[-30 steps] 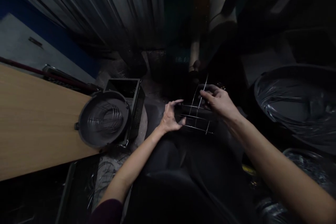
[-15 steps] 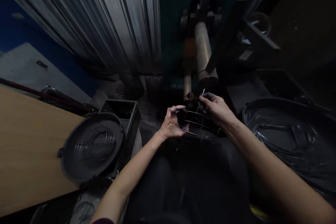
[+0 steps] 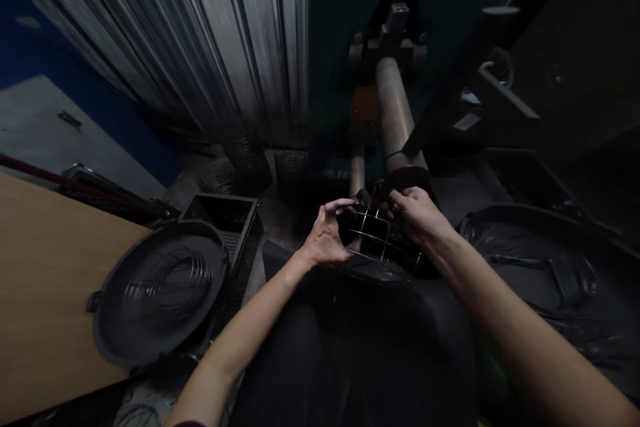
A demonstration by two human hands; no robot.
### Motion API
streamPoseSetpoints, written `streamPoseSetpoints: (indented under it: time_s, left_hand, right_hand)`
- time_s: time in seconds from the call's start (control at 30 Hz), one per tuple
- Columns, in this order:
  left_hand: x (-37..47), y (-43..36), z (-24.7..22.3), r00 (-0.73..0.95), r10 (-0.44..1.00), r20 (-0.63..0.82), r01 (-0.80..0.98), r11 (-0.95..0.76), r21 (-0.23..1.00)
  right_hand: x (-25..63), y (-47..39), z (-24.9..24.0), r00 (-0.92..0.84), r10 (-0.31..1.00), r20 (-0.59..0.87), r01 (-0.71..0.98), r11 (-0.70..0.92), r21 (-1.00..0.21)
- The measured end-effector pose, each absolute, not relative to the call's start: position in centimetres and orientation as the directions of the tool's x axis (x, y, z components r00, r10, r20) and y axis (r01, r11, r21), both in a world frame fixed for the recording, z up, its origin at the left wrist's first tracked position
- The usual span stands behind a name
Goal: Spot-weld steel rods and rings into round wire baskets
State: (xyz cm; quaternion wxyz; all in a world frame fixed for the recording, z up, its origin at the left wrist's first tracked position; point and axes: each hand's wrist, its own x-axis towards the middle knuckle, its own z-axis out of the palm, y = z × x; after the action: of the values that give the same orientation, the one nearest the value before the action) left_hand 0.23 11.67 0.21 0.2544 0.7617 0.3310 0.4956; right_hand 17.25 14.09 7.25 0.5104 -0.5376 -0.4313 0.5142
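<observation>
A small wire cage (image 3: 374,240) of thin metal rods sits in front of me, in the middle of the view, in poor light. My left hand (image 3: 327,237) grips its left side with fingers curled over the top ring. My right hand (image 3: 416,213) holds its upper right edge, fingers pinched on the wires. Just behind the cage a pale cylinder (image 3: 395,113) of a dark machine points toward it.
A round dark basin (image 3: 160,290) holding coiled wire rests on the edge of a wooden table (image 3: 45,280) at the left, with a black crate (image 3: 227,213) behind it. A large dark tub (image 3: 540,260) lies at the right. Corrugated metal sheeting (image 3: 200,47) stands behind.
The view has tilted upward, showing more of the machine. Both hands closed in on the wire cage and moved it nearer the cylinder; the upright wire in my right hand no longer sticks up.
</observation>
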Motion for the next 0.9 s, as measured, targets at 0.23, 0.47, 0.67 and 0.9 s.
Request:
streamPoseSetpoints:
  time_s: [0.23, 0.47, 0.67, 0.9]
  left_hand:
    - [0.2, 12.6, 0.4, 0.290, 0.773, 0.564, 0.202, -0.626, 0.753]
    - [0.1, 13.4, 0.6, 0.333, 0.765, 0.551, 0.214, -0.630, 0.746]
    - [0.0, 13.6, 0.5, 0.350, 0.780, 0.519, 0.167, -0.597, 0.785]
    - [0.0, 13.9, 0.9, 0.345, 0.760, 0.551, 0.124, -0.619, 0.775]
  right_hand:
    - [17.2, 14.9, 6.9, 0.091, 0.993, -0.071, -0.064, -0.066, -0.996]
    - [17.6, 15.6, 5.7, 0.072, 0.994, -0.078, -0.127, -0.068, -0.990]
    - [17.4, 15.4, 6.0, 0.052, 0.994, -0.097, -0.111, -0.091, -0.990]
    - [17.8, 16.2, 5.1, 0.042, 0.996, -0.074, -0.189, -0.065, -0.980]
